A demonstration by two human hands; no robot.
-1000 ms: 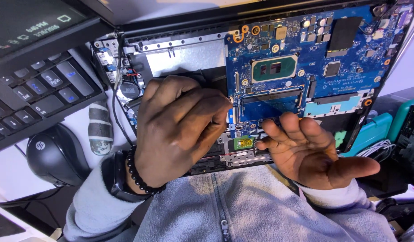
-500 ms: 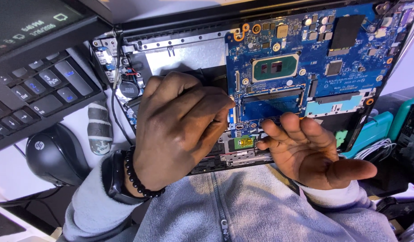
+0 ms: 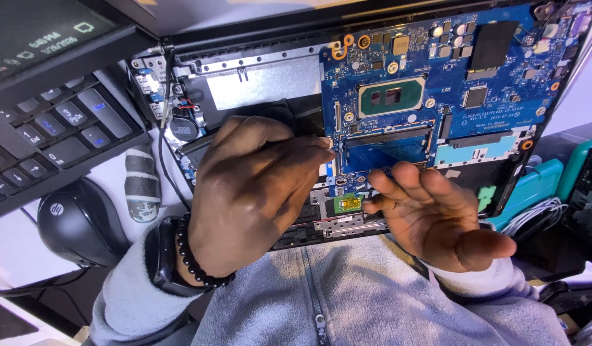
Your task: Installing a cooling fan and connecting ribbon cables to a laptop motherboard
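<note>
An opened laptop lies bottom-up before me, its blue motherboard bare, with a silver plate to the left of it. My left hand hovers over the laptop's left middle, back to the camera. Its fingers are bunched, the tips touching the board's left edge by a memory slot. Whatever is under them is hidden. My right hand rests palm up at the laptop's front edge, fingers spread and holding nothing, just right of a small green module.
A black keyboard and a dark screen sit at the left, with a black mouse and a small taped roll beside them. Teal cases and white cables lie at the right.
</note>
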